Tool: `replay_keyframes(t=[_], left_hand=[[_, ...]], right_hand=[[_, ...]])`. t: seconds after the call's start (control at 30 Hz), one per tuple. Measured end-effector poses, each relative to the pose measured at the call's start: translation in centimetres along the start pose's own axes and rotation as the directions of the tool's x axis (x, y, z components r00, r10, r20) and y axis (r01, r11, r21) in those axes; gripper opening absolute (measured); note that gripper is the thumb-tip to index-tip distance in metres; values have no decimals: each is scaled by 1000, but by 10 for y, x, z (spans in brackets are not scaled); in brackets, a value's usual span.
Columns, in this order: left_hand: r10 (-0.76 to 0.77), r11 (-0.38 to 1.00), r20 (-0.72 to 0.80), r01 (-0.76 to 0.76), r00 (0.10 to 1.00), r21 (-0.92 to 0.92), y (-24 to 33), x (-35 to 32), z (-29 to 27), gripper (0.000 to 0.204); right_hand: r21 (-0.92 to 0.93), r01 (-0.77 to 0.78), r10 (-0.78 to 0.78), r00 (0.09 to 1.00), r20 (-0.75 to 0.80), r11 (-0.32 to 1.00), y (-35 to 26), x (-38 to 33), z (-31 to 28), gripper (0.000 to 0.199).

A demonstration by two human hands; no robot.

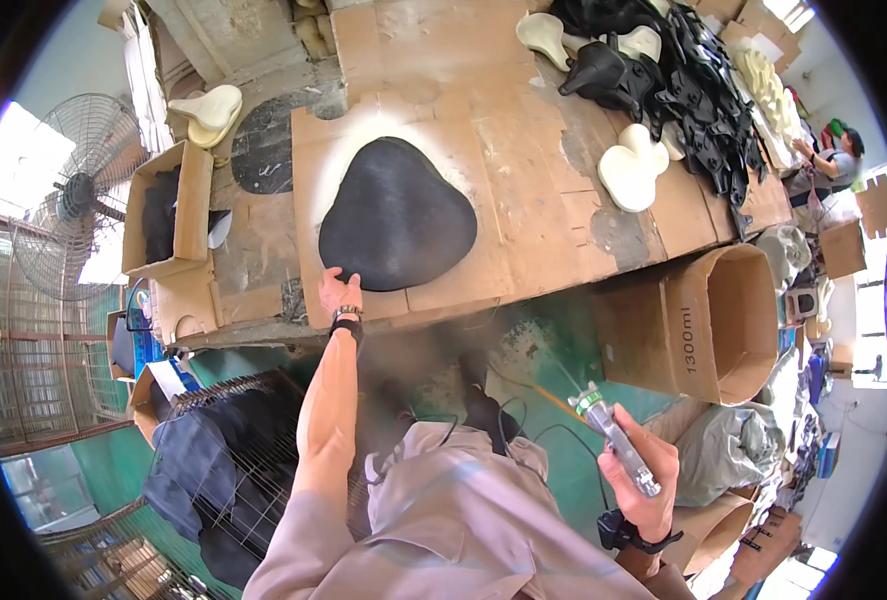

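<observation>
Our left hand (pixel 340 291) rests fingers-down on the near edge of the black pad (pixel 397 214), pinning rather than gripping it; the pad lies flat on cardboard (pixel 523 160) covering the desk (pixel 263 225). Our right hand (pixel 646 478) is clenched around a spray gun (pixel 618 438), held low and well off the desk. Pale overspray rings the pad, and haze hangs near its front edge, so we judge coating largely applied, with the pad not yet lifted. Pad: matte, rounded-triangular, slightly domed. Cream foam pieces (pixel 631 166) and black shells (pixel 708 110) lie far right.
</observation>
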State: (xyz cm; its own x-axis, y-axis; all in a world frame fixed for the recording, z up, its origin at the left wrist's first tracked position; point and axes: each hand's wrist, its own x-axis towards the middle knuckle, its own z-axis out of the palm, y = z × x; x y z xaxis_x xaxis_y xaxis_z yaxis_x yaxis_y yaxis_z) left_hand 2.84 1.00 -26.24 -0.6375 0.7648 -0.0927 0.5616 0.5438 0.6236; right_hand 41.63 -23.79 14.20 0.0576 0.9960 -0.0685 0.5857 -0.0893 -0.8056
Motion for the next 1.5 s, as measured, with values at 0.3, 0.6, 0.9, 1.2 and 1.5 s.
replay_keyframes(t=[0.3, 0.6, 0.9, 1.2, 1.5], left_hand=[[-338, 799, 31, 305, 940, -519, 37, 6, -10, 27], [177, -284, 589, 614, 789, -737, 119, 52, -26, 7], [412, -647, 116, 380, 904, -661, 160, -31, -256, 42], [-417, -569, -62, -314, 907, -760, 10, -214, -361, 33], [-806, -251, -374, -836, 460, -488, -119, -413, -441, 45]], right_hand=[[49, -10, 13, 998, -61, 999, 16, 0, 7, 51], [62, 109, -109, 994, 9, 992, 33, 22, 31, 50], [66, 193, -203, 948, 246, 979, 16, 56, 49, 51], [139, 273, -293, 679, 673, 952, -4, 78, 93, 49], [215, 482, -373, 259, 891, 849, -77, 75, 137, 52]])
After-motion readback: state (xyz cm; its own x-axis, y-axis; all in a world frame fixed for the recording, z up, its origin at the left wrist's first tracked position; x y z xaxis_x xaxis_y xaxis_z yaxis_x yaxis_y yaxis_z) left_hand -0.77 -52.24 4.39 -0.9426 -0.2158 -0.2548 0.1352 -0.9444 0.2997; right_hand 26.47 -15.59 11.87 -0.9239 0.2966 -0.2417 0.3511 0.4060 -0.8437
